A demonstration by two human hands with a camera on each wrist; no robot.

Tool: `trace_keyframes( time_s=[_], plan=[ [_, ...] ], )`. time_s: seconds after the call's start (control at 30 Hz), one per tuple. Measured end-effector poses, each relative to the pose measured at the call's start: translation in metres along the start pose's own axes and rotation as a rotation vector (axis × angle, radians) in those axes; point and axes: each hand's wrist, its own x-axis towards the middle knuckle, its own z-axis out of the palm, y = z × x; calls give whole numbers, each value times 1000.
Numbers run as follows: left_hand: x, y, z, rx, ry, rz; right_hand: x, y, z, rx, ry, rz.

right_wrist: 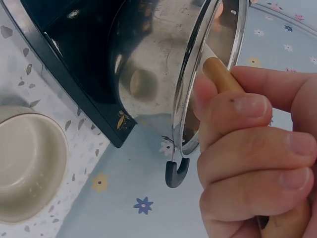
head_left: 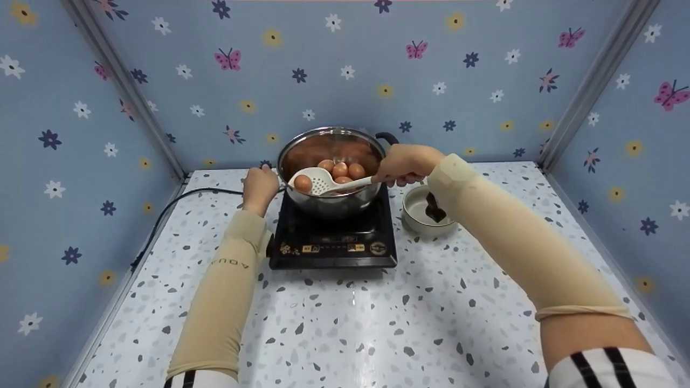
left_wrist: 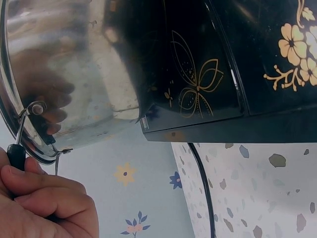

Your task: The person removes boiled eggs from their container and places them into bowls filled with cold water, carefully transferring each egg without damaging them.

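Observation:
My left hand (head_left: 260, 188) grips the black side handle (left_wrist: 16, 156) of a steel pot (head_left: 335, 205), at the pot's left. In my right hand (head_left: 408, 163) is a slotted ladle, held by its wooden handle (right_wrist: 223, 77) over the pot's right rim. The ladle's white perforated head (head_left: 324, 178) is inside the pot at the left, with one brown egg (head_left: 303, 184) in it. Several more brown eggs (head_left: 340, 170) lie behind and beside the ladle. The pot's other black handle (right_wrist: 176, 173) stands free near my right hand.
The pot sits on a black induction cooker (head_left: 331, 256), whose cord (head_left: 175, 202) runs left. A cream bowl (head_left: 418, 226) stands right of the cooker; a dark item below my right wrist overlaps it. Flower-patterned walls (head_left: 345, 108) enclose the speckled table (head_left: 334, 323).

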Motion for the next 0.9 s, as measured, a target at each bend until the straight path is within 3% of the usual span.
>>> trace_keyframes(
  time_s=[0.43,0.9],
  plan=[
    [1,-2,1,-16,-5,-5,-2,13,-4,49,-3,-16],
    [0,-1,-3,-8,-42,-26,-23,29,-26,79,70,-32]
  ],
)
